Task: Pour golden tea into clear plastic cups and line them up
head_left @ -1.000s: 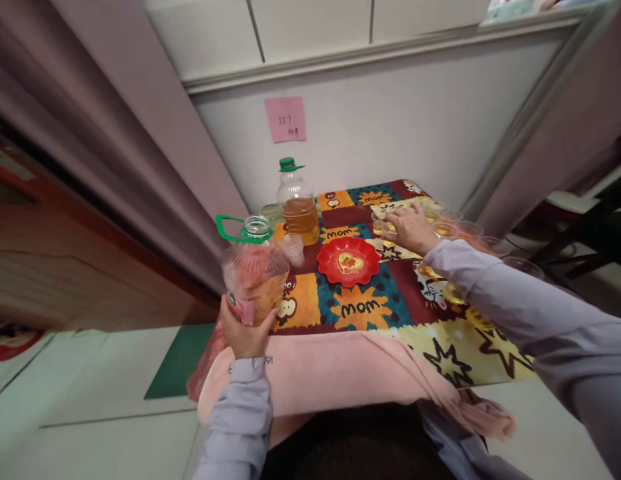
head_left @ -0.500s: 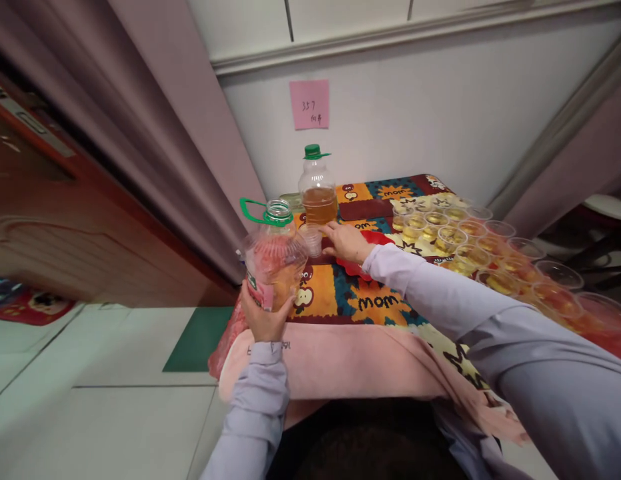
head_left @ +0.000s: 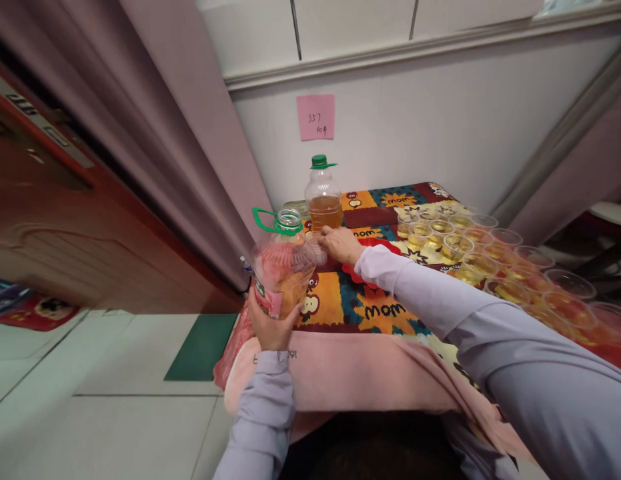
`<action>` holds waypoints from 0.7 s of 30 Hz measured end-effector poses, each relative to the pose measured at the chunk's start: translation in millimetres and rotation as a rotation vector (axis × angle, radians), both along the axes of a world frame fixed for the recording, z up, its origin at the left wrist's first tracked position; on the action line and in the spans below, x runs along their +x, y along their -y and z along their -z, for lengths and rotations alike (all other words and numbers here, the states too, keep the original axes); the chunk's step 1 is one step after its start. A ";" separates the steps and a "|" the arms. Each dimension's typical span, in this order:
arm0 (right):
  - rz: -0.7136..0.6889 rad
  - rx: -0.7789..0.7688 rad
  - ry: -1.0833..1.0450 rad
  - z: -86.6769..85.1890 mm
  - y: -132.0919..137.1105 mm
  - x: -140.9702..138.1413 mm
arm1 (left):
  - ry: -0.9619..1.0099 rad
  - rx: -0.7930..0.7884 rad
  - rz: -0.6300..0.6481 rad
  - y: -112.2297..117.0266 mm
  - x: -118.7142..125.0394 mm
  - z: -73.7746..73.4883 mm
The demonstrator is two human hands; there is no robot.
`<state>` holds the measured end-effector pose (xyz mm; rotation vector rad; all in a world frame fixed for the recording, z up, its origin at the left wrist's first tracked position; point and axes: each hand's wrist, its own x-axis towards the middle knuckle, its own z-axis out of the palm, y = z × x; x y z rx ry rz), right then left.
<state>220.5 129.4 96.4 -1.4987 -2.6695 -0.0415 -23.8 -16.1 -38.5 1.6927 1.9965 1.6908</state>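
Note:
My left hand (head_left: 274, 328) is wrapped round the lower front of a large clear plastic jug (head_left: 285, 277). The jug has a green carry handle, an uncapped mouth, a pink label and amber liquid inside. Just right of it, my right hand (head_left: 343, 245) pinches clear plastic cups (head_left: 317, 248), which look stacked; the jug partly hides them. Behind them stands a second jug (head_left: 325, 207) with a green cap, about half full of amber liquid. Under my right wrist lies a red scalloped tray (head_left: 373, 267), partly covered by my sleeve.
Many clear cups of yellow liquid (head_left: 457, 247) crowd the right side of the table, below my right forearm. A patterned cloth (head_left: 385, 310) covers the tabletop, with a pink cloth (head_left: 350, 373) at its front edge. The wall with a pink note (head_left: 316, 117) rises behind.
The fingers of my right hand have closed on the stacked cups, after reaching at them. My left hand still holds the jug. The view has shifted slightly.

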 end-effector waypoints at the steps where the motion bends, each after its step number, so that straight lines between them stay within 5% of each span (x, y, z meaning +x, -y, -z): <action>1: -0.005 -0.007 -0.005 0.5 -0.5 -0.8 | -0.003 -0.003 -0.002 0.1 -0.4 -0.1; 11: 0.044 -0.009 -0.138 14.5 -7.7 -2.8 | -0.008 0.005 0.000 1.0 0.4 -0.8; 21: 0.083 0.016 -0.287 -5.9 -9.7 -2.7 | -0.031 0.000 0.003 2.2 0.5 -2.2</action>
